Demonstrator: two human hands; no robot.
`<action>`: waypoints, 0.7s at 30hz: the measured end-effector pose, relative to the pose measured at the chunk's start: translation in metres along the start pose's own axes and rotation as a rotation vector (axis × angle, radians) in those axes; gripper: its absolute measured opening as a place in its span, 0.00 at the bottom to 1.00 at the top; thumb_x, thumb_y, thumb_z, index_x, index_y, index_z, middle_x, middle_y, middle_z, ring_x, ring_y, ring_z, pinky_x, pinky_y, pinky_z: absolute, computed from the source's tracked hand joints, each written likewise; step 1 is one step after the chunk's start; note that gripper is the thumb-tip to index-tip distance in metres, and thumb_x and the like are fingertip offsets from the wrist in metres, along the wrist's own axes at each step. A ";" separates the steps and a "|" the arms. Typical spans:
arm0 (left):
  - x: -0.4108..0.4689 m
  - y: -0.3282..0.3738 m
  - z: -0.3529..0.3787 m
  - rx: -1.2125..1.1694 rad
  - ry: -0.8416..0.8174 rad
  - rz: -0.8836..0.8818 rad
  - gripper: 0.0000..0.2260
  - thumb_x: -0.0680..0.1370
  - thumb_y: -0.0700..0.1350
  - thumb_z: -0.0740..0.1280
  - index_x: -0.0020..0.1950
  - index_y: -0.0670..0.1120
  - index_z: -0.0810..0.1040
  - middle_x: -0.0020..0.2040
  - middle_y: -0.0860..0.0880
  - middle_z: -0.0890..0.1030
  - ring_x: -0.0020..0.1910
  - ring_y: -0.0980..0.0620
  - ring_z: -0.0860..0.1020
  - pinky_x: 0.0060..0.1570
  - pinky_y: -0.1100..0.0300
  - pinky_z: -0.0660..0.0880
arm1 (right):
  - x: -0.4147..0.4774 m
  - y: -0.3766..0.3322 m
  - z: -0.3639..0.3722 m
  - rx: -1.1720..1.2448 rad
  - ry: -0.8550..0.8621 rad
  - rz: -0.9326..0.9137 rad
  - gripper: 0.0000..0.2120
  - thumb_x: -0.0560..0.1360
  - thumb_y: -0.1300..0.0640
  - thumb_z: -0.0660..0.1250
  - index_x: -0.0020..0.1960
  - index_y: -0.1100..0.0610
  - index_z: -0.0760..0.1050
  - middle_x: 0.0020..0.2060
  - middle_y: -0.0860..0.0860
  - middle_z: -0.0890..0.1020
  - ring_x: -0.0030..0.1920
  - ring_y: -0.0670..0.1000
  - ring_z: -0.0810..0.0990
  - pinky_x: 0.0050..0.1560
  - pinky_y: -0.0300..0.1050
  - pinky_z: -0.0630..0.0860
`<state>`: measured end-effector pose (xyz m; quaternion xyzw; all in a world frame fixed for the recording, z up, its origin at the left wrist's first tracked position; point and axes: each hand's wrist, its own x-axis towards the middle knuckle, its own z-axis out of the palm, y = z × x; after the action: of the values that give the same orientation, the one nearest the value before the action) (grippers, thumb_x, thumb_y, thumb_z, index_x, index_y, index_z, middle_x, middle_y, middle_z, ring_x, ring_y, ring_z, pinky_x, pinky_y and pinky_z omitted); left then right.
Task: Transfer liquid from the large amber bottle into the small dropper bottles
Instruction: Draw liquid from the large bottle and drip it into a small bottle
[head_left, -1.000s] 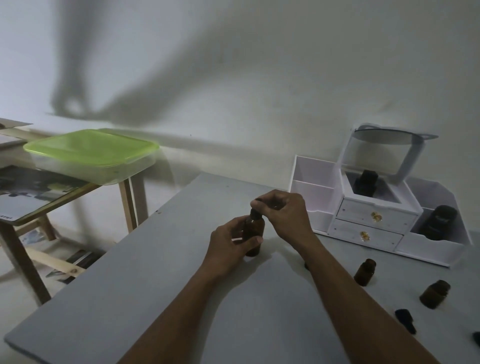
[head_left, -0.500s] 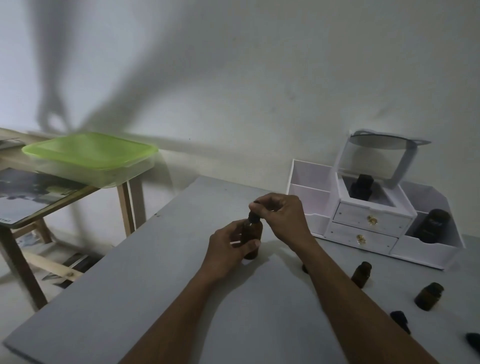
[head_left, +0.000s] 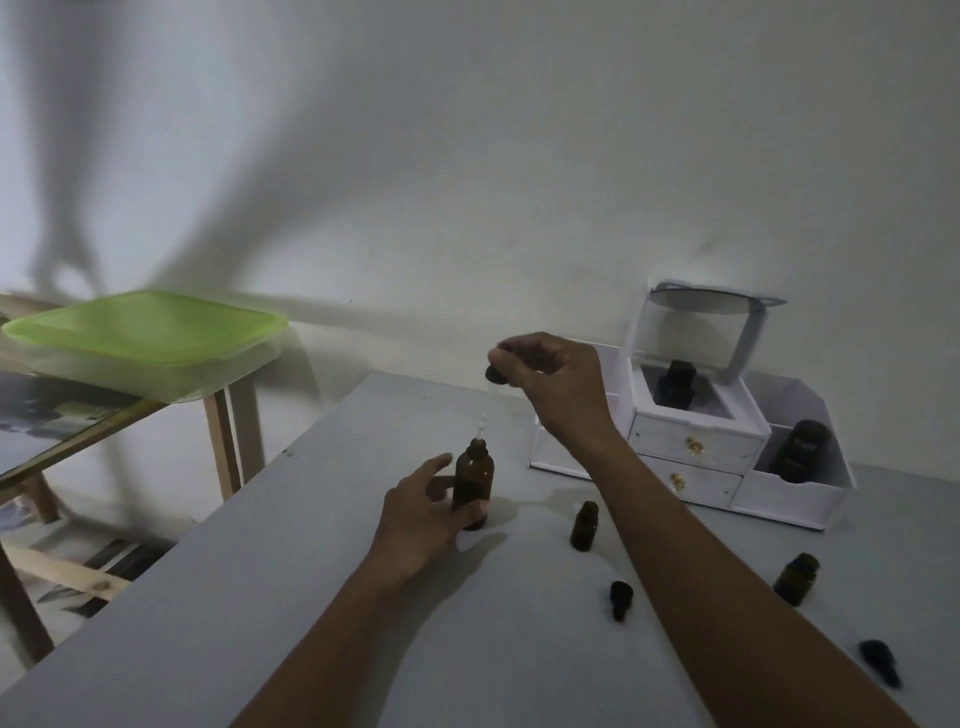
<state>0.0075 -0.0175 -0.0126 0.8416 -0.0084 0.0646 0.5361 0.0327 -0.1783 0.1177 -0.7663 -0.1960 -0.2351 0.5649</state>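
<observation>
1. Large amber bottle (head_left: 472, 483) stands upright on the grey worktop (head_left: 260, 597), near its middle. Neck now open; half a second ago the cap was still seated on it.
2. Left hand (head_left: 421, 525) wraps the bottle's lower body, thumb in front, fingers loosely curled behind. Same hold as before, slightly looser.
3. Right hand (head_left: 550, 384) has risen well above the bottle, fingertips pinched shut on the black dropper cap (head_left: 493, 373). Earlier it sat right on the neck.
4. A pale glass pipette (head_left: 482, 426) hangs below the cap, tip just above the bottle mouth; faint and blurred, liquid content not discernible.
5. Two small dropper bottles, uncapped, on the worktop: one (head_left: 584, 526) just right of the large bottle, one (head_left: 796, 578) farther right. Positions unchanged.
6. Two loose black caps (head_left: 621, 599) (head_left: 880, 665) lie near the front right.
7. White organiser box (head_left: 696, 452) at the back right holds dark bottles.
</observation>
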 end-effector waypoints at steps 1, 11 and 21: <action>-0.003 -0.001 -0.003 0.002 0.032 -0.016 0.32 0.68 0.53 0.77 0.70 0.52 0.70 0.61 0.50 0.80 0.59 0.49 0.78 0.59 0.54 0.73 | 0.001 -0.005 -0.006 0.031 0.015 -0.001 0.02 0.75 0.57 0.74 0.48 0.54 0.84 0.39 0.50 0.88 0.41 0.47 0.87 0.51 0.43 0.83; -0.049 0.013 0.023 0.041 -0.135 0.027 0.13 0.68 0.55 0.77 0.48 0.55 0.79 0.45 0.57 0.82 0.42 0.62 0.80 0.38 0.74 0.72 | -0.016 0.003 -0.078 0.234 0.211 0.073 0.05 0.75 0.61 0.73 0.50 0.55 0.83 0.40 0.51 0.88 0.43 0.52 0.88 0.48 0.43 0.84; -0.018 0.049 0.099 -0.036 -0.187 0.103 0.28 0.70 0.48 0.77 0.68 0.51 0.74 0.61 0.50 0.79 0.56 0.54 0.78 0.57 0.60 0.77 | -0.042 0.050 -0.109 0.133 0.247 0.152 0.04 0.75 0.59 0.73 0.50 0.55 0.83 0.37 0.44 0.87 0.42 0.48 0.88 0.45 0.38 0.83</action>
<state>-0.0045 -0.1288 -0.0113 0.8326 -0.1030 0.0130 0.5440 0.0120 -0.2989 0.0821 -0.7052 -0.0817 -0.2708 0.6502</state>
